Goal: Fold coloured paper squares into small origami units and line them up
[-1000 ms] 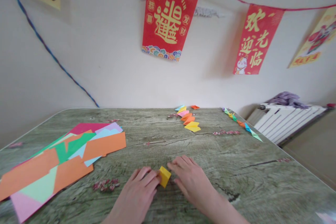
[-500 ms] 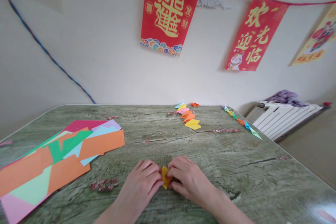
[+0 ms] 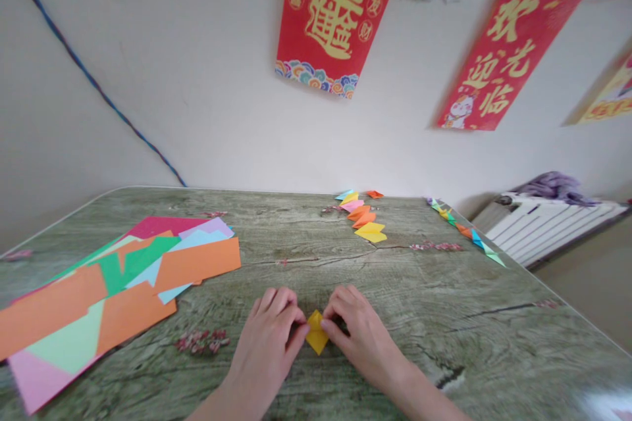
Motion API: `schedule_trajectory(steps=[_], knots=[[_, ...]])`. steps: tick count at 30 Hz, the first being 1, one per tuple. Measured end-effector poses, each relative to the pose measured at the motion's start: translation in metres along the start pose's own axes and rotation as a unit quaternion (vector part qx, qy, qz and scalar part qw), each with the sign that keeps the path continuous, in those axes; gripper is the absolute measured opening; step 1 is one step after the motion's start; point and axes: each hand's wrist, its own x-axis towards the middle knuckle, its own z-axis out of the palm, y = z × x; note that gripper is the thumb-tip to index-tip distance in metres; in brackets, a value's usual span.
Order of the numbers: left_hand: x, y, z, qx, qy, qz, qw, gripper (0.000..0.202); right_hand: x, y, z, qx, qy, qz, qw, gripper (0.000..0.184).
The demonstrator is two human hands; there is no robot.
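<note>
A small folded piece of yellow paper [image 3: 317,334], now diamond-shaped with a crease across it, is between my hands near the front of the table. My left hand [image 3: 273,342] pinches its left corner between thumb and fingers. From the other side, my right hand [image 3: 359,331] grips the right corner the same way. Both wrists come in from the bottom edge. The fingertips hide the paper's side corners.
Loose coloured paper strips [image 3: 197,266] overlap on the left of the wood-patterned table [image 3: 276,227]. Folded paper pieces [image 3: 371,231] lie in a row at the back. A coloured folded chain [image 3: 464,231] runs along the right edge, near a white radiator [image 3: 533,223].
The yellow paper has turned from a narrow, partly covered shape to a flatter, wider diamond. My hands have moved slightly apart around it. The whole view has shifted a little.
</note>
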Motion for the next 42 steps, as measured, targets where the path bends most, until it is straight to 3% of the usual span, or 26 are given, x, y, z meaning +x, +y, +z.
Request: schedule_trajectory(steps=[15, 19, 25, 30, 35, 42], knots=[[0.006, 0.009, -0.003, 0.0, -0.037, -0.051, 0.998, 0.017, 0.003, 0.002, 0.013, -0.125, 0.007, 0.007, 0.992, 0.02], [0.005, 0.008, -0.001, -0.021, -0.032, -0.057, 0.998, 0.017, 0.004, 0.007, 0.009, -0.106, 0.018, 0.027, 0.994, 0.022], [0.004, 0.004, 0.0, -0.042, -0.025, -0.051, 0.997, 0.031, 0.003, 0.017, 0.0, -0.049, 0.021, 0.024, 0.998, 0.02], [0.004, 0.003, 0.002, -0.046, -0.014, -0.053, 0.997, 0.028, 0.004, 0.008, 0.005, 0.013, 0.043, 0.007, 0.999, 0.014], [0.004, 0.003, 0.001, -0.05, -0.016, -0.057, 0.997, 0.025, 0.005, -0.003, 0.01, 0.006, 0.02, 0.02, 1.0, 0.018], [0.006, -0.003, 0.0, -0.065, -0.044, -0.058, 0.995, 0.028, 0.005, 0.007, -0.003, 0.039, -0.017, 0.032, 0.999, 0.023]])
